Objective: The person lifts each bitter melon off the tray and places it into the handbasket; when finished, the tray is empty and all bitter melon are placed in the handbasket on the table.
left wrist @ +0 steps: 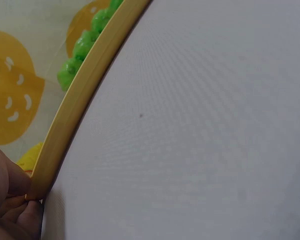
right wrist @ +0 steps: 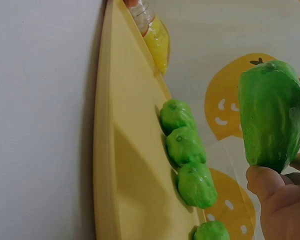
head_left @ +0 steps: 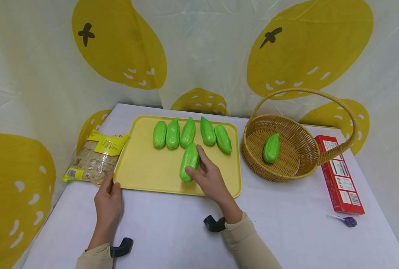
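Note:
My right hand (head_left: 212,181) holds a plump, ridged green toy vegetable (head_left: 189,163) between thumb and fingers, above the yellow tray (head_left: 145,164). In the right wrist view the held green toy vegetable (right wrist: 271,115) hangs clear of the tray, its blunt end toward the camera. With its thumb and fingers, my left hand (head_left: 108,203) pinches the tray's near left corner. Several like vegetables (head_left: 172,133) lie in a row along the tray's far side. One more green vegetable (head_left: 271,148) lies inside the wicker basket (head_left: 253,168).
Left of the tray, touching its edge, lies a yellow-and-clear bag (head_left: 96,157) of dry food. The basket's tall handle (head_left: 345,108) arches up and right. Beyond it are a red box (head_left: 340,179) and a purple lollipop (head_left: 350,221). A patterned curtain (head_left: 202,48) closes off the back.

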Tool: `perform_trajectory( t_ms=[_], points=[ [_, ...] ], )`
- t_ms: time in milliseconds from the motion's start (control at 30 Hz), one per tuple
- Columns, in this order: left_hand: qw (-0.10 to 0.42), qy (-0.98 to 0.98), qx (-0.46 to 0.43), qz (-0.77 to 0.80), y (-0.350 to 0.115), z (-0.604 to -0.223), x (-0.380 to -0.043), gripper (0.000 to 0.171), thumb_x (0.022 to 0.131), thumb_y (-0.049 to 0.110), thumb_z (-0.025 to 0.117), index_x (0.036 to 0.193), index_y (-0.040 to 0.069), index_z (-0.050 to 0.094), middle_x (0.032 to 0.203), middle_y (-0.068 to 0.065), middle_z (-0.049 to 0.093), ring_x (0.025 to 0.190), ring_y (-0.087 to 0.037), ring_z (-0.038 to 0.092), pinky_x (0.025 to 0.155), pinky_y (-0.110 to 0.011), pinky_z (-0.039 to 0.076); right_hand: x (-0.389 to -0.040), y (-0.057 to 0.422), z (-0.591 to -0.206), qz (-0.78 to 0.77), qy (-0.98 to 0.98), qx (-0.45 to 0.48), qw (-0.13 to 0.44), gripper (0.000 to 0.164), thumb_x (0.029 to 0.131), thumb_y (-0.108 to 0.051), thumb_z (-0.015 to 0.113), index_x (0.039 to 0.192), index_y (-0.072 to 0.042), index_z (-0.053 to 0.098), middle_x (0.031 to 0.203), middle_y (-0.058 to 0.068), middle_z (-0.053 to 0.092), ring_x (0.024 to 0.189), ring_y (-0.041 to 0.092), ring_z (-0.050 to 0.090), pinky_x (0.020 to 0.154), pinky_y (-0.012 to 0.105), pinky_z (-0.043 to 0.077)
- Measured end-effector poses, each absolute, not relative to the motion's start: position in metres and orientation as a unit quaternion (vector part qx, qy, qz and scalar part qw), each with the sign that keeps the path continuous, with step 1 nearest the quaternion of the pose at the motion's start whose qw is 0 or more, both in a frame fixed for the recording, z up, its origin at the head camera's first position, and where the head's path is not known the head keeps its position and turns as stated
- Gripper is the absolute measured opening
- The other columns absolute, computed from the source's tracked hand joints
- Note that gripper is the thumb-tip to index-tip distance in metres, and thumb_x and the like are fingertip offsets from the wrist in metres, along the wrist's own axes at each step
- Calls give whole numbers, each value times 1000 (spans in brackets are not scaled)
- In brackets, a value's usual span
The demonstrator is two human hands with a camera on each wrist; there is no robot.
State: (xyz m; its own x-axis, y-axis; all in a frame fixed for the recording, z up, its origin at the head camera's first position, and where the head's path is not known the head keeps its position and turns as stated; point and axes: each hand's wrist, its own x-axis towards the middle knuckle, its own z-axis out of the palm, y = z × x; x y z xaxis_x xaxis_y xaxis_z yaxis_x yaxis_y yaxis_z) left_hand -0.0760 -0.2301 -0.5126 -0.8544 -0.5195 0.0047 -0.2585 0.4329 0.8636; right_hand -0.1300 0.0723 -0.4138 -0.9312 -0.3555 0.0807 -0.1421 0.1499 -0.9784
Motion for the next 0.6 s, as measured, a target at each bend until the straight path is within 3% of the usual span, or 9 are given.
perform_trajectory(
  t_ms=[600],
  points=[
    [124,-838,244,-472,-230,-514,-76,49,99,15,41,148,19,32,153,3,31,140,-13,30,113,-40,37,-131,95,-401,-658,738,-139,52,74,93,-18,59,152,-11,14,157,10,18,142,17,26,112,25,33]
  ],
)
